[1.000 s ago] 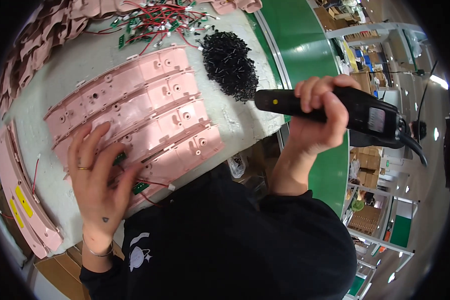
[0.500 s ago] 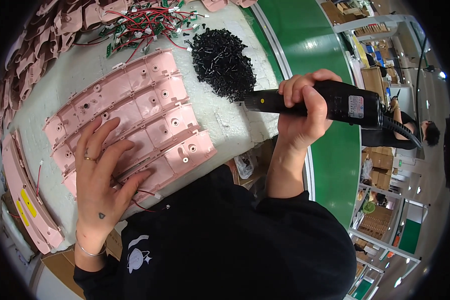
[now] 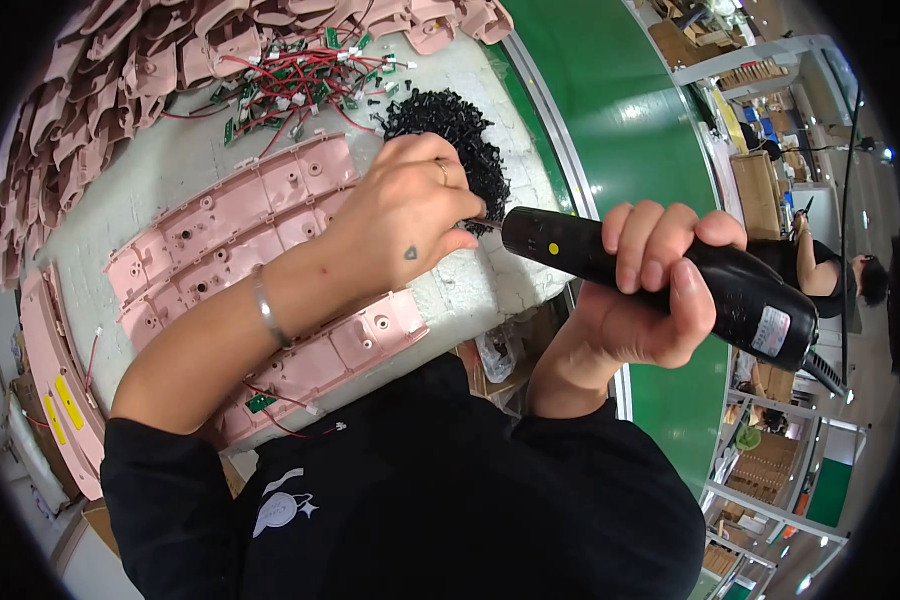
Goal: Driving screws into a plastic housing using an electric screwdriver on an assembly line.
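Note:
My right hand [image 3: 660, 285] grips a black electric screwdriver [image 3: 560, 242], its thin bit pointing left. My left hand [image 3: 415, 195] is closed in a pinch at the bit's tip, beside a heap of small black screws [image 3: 445, 110]. Whatever those fingertips hold is too small to make out. Under my left forearm, several curved pink plastic panels [image 3: 315, 170] lie side by side on the white padded surface, partly hidden. On the nearest panel [image 3: 385, 322] rests a small green circuit board [image 3: 260, 402] with red and black wires.
A tangle of green boards with red wires [image 3: 300, 80] lies beyond the panels. More pink panels [image 3: 120, 110] are piled at the far left. One pink piece with yellow labels [image 3: 67, 400] sits at the left edge. A green belt [image 3: 620, 120] runs along the right.
My left hand has left the pink panels and moved right to the screw heap, its fingers closing. The screwdriver has shifted right and nearer, tilting so its bit meets my left fingertips.

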A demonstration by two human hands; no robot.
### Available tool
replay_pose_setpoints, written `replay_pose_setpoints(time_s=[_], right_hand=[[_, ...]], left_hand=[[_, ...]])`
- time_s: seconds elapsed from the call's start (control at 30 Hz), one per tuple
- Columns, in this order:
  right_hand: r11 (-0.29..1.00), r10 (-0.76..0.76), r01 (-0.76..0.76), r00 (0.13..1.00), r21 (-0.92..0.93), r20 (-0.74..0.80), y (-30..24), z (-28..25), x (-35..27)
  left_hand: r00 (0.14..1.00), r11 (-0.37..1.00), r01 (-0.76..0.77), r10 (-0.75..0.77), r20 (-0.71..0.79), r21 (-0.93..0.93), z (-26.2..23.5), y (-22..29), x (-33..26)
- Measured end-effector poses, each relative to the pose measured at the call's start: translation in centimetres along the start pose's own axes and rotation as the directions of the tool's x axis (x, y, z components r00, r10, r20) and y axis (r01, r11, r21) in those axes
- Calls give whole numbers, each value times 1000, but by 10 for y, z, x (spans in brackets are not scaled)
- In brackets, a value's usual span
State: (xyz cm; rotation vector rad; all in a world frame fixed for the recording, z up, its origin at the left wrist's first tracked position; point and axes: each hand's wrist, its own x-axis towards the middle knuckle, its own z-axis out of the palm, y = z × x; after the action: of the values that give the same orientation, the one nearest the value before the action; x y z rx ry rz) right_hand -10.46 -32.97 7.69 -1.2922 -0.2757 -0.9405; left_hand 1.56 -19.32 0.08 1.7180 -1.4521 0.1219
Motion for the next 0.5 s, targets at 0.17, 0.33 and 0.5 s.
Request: replay_pose_setpoints(time_s=[0.17,0.33,0.5], right_hand=[[997,-40,38,999,71,32,-4,-10,9],[995,-34,28,998,99,55,0,-12,13],[992,-38,28,996,122,79,1,-12,16]], left_hand=[[998,1000,-26,25,-53,-6,9,-9,8],[998,999,32,-33,-54,-33,9,-16,9],[990,999,32,-36,-136,-35,11,-18,10]])
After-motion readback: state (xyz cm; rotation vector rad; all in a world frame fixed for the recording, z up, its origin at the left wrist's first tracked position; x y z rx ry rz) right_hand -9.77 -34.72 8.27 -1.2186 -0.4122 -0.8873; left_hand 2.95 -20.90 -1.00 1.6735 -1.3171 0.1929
